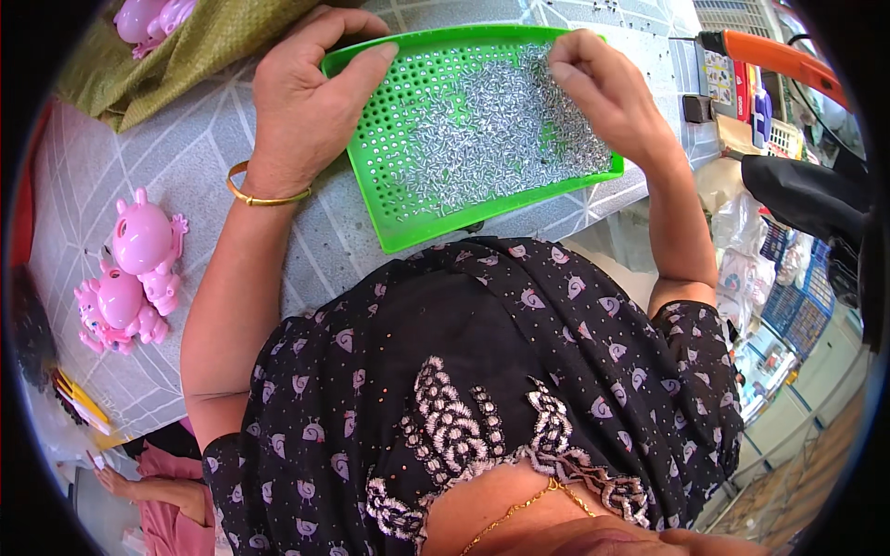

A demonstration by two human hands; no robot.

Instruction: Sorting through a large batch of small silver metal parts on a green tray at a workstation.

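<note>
A green perforated plastic tray [394, 218] lies tilted on the table, holding a heap of small silvery screws or pins [491, 130]. My left hand [311, 97] grips its upper left corner, thumb over the rim and the other fingers outside it. At the tray's right side, my right hand [607, 93] is closed, fingers curled in and tips close to the metal pieces. Whatever is between those fingers is hidden. Pieces spread from the middle to the right, while more bare holes show at the left.
Pink plastic toy figures [144, 246] lie on the left of the table [213, 120]; more rest on an olive woven sack [199, 51]. An orange-handled tool [779, 60] juts in from the right, near a blue basket [797, 287]. Another person's hand [116, 482] shows at lower left.
</note>
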